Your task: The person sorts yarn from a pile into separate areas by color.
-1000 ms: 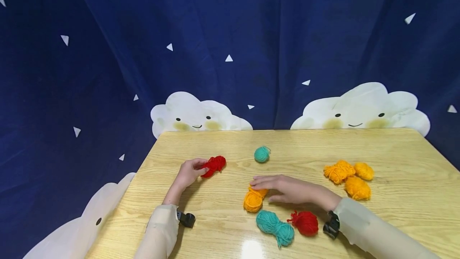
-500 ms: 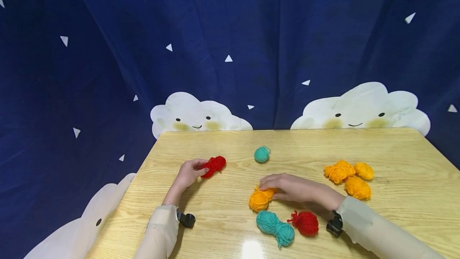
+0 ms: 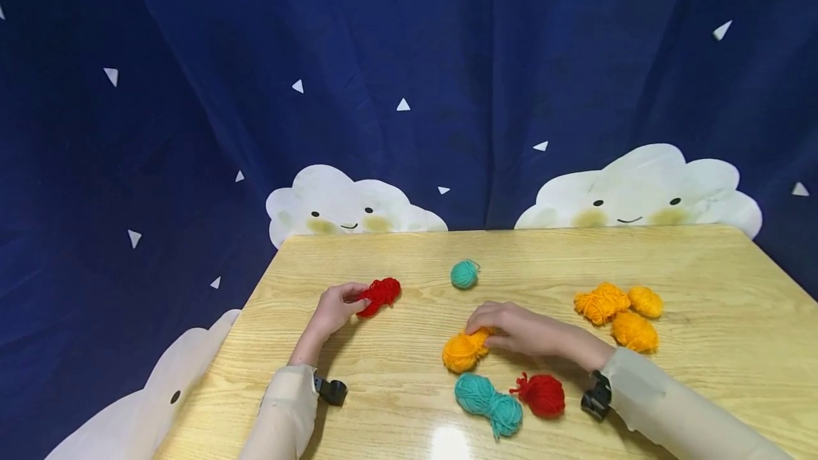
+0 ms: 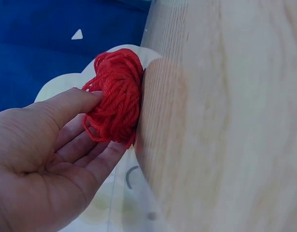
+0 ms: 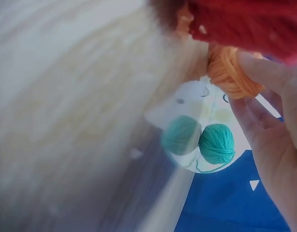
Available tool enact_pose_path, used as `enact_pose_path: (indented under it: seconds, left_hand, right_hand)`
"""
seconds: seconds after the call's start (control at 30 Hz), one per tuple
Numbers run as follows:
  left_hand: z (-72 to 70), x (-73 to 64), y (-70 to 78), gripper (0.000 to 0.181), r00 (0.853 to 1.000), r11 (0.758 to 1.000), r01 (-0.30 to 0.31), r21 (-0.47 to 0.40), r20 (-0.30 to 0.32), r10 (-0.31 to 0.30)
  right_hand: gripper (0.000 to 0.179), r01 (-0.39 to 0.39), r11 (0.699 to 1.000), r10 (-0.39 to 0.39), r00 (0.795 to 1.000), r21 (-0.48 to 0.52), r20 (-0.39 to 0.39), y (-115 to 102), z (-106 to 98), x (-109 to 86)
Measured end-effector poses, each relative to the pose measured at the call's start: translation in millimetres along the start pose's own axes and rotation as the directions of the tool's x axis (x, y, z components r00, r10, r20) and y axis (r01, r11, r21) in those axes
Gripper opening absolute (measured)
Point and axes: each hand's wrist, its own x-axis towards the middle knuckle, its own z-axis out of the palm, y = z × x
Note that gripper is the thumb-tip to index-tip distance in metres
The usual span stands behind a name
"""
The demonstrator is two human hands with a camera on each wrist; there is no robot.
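Note:
At the left of the table, my left hand (image 3: 335,309) pinches a red yarn skein (image 3: 382,294) between thumb and fingers. The left wrist view shows the thumb pressed on the near side of this red skein (image 4: 117,96), which lies on the wood. My right hand (image 3: 511,329) grips the right end of an orange yarn skein (image 3: 461,353) near the middle of the table. In the right wrist view, thumb and fingers hold that orange skein (image 5: 230,72) from both sides. Just in front of it lie a teal yarn skein (image 3: 488,403) and a red yarn ball (image 3: 542,396).
A small teal yarn ball (image 3: 464,274) sits farther back on the wooden table (image 3: 543,254). At the right, several orange yarn bundles (image 3: 634,333) lie grouped together. A dark blue curtain (image 3: 383,34) with white clouds hangs behind the table.
My right hand has drawn the orange skein slightly to the right, its fingers going from stretched out on top to curled round its end. The left hand and the red skein stay put.

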Motion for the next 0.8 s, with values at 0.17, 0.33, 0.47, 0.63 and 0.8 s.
enact_pose_path:
  seconds: [0.17, 0.33, 0.47, 0.63, 0.8]
  left_hand:
    - [-0.3, 0.4, 0.6, 0.029, 1.0, 1.0, -0.002, 0.002, 0.0, 0.002]
    - [-0.8, 0.2, 1.1, 0.029, 1.0, 1.0, 0.004, -0.005, 0.005, -0.004]
    - [-0.9, -0.1, 0.7, 0.029, 1.0, 1.0, 0.011, 0.004, 0.006, -0.011]
    - [-0.5, -0.7, 0.6, 0.028, 1.0, 1.0, 0.014, 0.008, 0.01, -0.015]
    - [0.3, -1.0, 0.7, 0.028, 1.0, 1.0, 0.008, 0.009, 0.007, -0.008]
  right_hand:
    - [0.026, -0.006, 1.0, 0.007, 0.998, 0.02, -0.055, 0, -2, -1.4]
    - [0.025, -0.004, 0.999, 0.007, 0.994, 0.034, -0.107, 3, -2, -3.0]
    - [0.024, -0.004, 0.999, 0.01, 0.992, 0.045, -0.124, 6, -2, -6.0]
    - [0.025, -0.024, 0.999, 0.029, 0.991, 0.039, -0.128, 5, -4, -11.4]
    - [0.026, -0.052, 0.998, 0.054, 0.989, 0.017, -0.136, 6, -8, -18.9]
